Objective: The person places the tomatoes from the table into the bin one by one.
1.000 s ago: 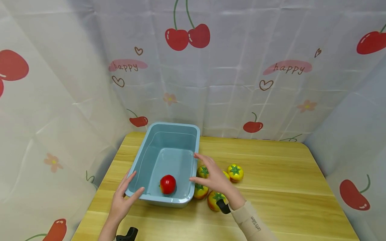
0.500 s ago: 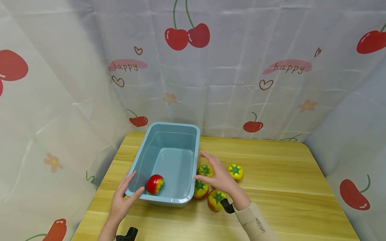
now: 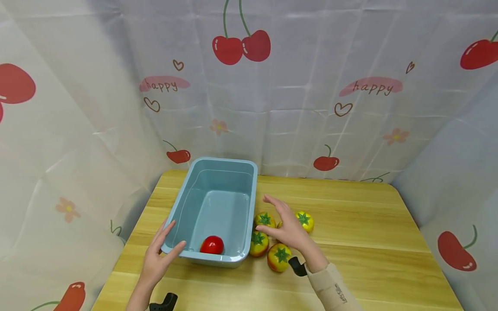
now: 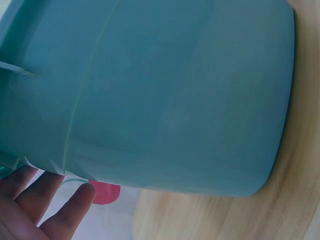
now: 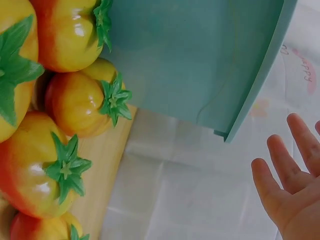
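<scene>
A light blue plastic bin [image 3: 212, 160] stands on the left of the table. Inside, by its near wall, lies a glossy red toy tomato [image 3: 212, 245]. My left hand [image 3: 155, 259] touches the bin's near left corner with spread fingers; in the left wrist view its fingers [image 4: 72, 210] lie against the bin's side. Right of the bin, my right hand [image 3: 289, 229] hangs above several yellow-and-red toy tomatoes with green leafy tops, such as one front toy tomato [image 3: 279, 258]. Its fingers are spread, holding nothing, apart from the bin. The hand partly hides some tomatoes.
The wooden table [image 3: 350, 216] extends to the right of the tomatoes. A white curtain [image 3: 280, 108] with printed cherries surrounds it at the back and both sides. One yellow toy tomato [image 3: 304, 221] sits just behind the right hand.
My right hand has drawn away from the bin's right rim, moving rightward over the tomatoes. The red tomato has rolled left, then back right and nearer inside the bin. My left hand stays put.
</scene>
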A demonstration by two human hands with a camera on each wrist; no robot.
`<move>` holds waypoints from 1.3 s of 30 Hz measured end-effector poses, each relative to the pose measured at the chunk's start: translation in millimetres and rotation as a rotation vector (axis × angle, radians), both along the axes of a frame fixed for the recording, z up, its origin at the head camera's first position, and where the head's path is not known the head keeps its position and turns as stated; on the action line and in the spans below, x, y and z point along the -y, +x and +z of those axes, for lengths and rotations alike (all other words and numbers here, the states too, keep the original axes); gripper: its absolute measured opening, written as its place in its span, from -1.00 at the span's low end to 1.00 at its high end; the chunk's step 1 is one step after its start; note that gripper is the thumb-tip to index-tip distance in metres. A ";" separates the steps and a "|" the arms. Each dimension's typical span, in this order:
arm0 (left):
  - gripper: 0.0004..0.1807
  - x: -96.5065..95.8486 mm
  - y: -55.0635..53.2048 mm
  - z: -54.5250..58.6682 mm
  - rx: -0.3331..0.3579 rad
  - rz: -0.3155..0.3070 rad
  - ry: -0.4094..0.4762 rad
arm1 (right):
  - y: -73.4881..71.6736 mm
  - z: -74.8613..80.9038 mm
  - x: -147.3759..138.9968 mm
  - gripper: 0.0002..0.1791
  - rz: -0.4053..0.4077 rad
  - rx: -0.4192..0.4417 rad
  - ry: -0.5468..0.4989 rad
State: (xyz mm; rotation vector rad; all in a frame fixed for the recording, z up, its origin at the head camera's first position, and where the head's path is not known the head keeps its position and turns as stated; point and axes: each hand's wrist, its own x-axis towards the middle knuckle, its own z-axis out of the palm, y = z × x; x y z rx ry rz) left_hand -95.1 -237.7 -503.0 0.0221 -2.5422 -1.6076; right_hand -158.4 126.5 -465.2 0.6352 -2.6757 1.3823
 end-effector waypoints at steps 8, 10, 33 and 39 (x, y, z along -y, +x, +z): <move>-0.31 0.0 -0.4 0.5 -0.016 0.002 0.002 | 2.3 -4.6 -7.1 -0.10 -0.008 0.002 -0.027; -0.31 -0.1 -0.5 0.4 -0.020 0.003 -0.003 | 3.3 -6.0 -9.6 -0.10 -0.019 0.005 -0.031; -0.31 -0.1 -0.9 -0.8 -0.024 0.008 -0.013 | 18.4 -30.3 -32.2 -0.05 -0.070 0.025 -0.094; -0.32 -0.5 -0.5 -1.0 -0.022 0.008 -0.007 | 22.2 -40.4 -34.6 -0.03 -0.087 0.019 -0.086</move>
